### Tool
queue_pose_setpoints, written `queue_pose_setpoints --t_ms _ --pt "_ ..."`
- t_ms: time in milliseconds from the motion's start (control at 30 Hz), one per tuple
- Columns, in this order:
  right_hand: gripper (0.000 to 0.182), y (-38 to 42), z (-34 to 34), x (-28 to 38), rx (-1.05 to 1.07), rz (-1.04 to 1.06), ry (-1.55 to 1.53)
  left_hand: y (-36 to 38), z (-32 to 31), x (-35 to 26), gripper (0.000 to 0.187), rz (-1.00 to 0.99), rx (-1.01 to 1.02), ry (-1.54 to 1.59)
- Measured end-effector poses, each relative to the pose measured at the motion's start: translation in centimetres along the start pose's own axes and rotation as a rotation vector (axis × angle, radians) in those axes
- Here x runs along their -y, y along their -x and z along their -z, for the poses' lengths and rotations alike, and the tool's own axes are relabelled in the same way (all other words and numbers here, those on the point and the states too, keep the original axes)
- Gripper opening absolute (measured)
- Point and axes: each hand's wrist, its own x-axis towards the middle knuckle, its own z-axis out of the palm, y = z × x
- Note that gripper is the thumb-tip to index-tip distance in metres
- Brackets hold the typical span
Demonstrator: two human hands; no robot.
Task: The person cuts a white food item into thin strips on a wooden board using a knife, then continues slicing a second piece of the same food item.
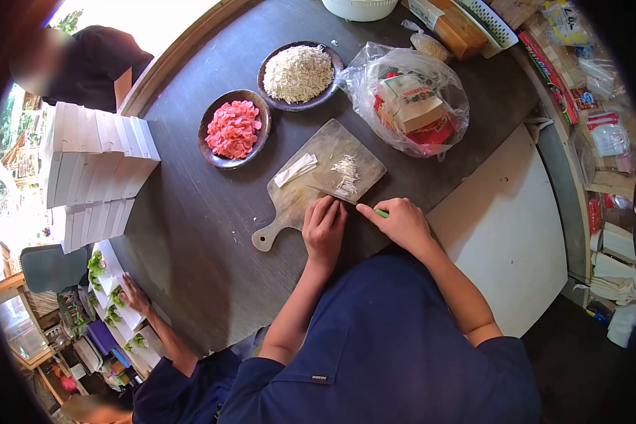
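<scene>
A wooden cutting board [295, 201] lies on the dark table in front of me. On it are a few pale strips [296, 170] at the left and a small pile of thin white shreds [346, 174] at the right. My right hand [401, 225] is closed round the green handle [381, 213] of a knife, whose blade reaches left over the board's near edge. Beside the blade, my left hand [324, 225] rests with its fingers bent together; what lies under the fingertips is hidden. Beyond the board stand a bowl of pink pieces [234, 130] and a bowl of white shreds [299, 73].
A plastic bag with packets [411, 106] lies behind the board at the right. White boxes [102, 152] are stacked at the left edge. One person [99, 67] is at the upper left; another person's hand [135, 295] touches white trays with greens at the lower left.
</scene>
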Motion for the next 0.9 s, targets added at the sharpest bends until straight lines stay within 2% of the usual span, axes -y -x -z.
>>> queue_pose_setpoints --t_ms 233,400,900 --pt "0.066 -1.1 -1.1 0.1 -0.052 0.064 -0.021 0.2 -0.2 0.2 0.022 -0.004 -0.008 0.006" --pt "0.065 -1.4 -0.6 0.1 0.014 0.021 -0.011 0.3 -0.1 0.1 0.022 -0.008 -0.004 -0.041" --pt "0.068 0.4 0.1 -0.2 -0.037 0.043 0.053 0.6 -0.1 0.1 0.021 -0.003 0.0 -0.062"
